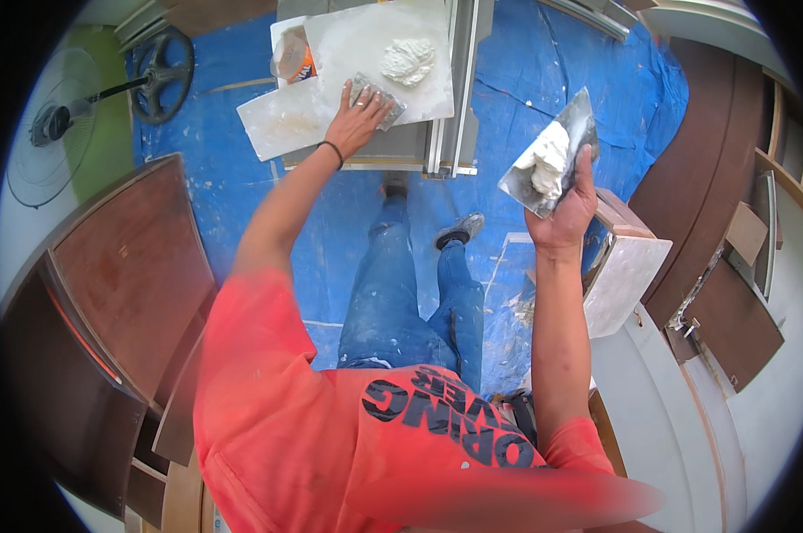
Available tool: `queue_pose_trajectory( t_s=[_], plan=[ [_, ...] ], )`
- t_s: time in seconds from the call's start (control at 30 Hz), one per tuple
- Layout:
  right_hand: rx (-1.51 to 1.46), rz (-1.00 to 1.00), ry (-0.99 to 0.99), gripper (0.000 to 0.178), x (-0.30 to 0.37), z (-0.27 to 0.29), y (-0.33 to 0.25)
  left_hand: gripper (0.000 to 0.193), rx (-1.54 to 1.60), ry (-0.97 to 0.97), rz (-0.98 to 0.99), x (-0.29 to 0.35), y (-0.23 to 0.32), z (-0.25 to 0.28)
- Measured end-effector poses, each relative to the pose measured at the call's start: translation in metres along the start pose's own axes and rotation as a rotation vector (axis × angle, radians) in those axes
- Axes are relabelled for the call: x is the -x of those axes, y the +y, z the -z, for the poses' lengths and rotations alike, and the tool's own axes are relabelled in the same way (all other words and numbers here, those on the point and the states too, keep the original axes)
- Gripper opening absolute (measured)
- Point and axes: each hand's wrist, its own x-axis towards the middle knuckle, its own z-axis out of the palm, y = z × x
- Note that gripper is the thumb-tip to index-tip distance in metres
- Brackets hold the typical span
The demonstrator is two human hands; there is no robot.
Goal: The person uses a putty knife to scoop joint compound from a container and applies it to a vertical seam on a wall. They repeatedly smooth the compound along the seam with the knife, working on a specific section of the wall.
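Observation:
My left hand [357, 117] lies over a thin grey scraper plate [392, 114], its fingers along the top face, and presses it near the white board [348, 40]. A mound of white putty [408, 60] sits on that board, just beyond the scraper. Raised at the right, my right hand [565, 213] grips a squarish metal putty plate [581, 120] from below, with the thumb along its edge. A thick lump of white putty [548, 160] rests on the plate. Some of the right fingers are hidden under it.
An open plastic tub [289, 55] stands beside the board. Blue sheeting [215, 107] covers the floor. A fan [55, 124] is at the far left, brown panels [130, 275] lean at the left, and a white-faced box [628, 280] stands right of my forearm.

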Motion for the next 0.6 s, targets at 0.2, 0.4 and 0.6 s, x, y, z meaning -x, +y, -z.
queue_pose_trajectory(
  t_s=[0.2,0.4,0.6],
  plan=[
    [-0.005,0.03,0.051,0.041,0.015,0.046,-0.012,0.058,-0.124,-0.123,-0.081,0.009,-0.016,-0.021],
    [-0.03,0.032,0.08,0.04,0.022,0.056,-0.021,0.057,-0.151,-0.383,-0.085,0.036,-0.047,0.0],
    [-0.062,0.025,0.099,0.041,0.031,0.058,-0.017,0.064,-0.066,-0.071,-0.09,0.004,-0.021,0.015]
  ],
)
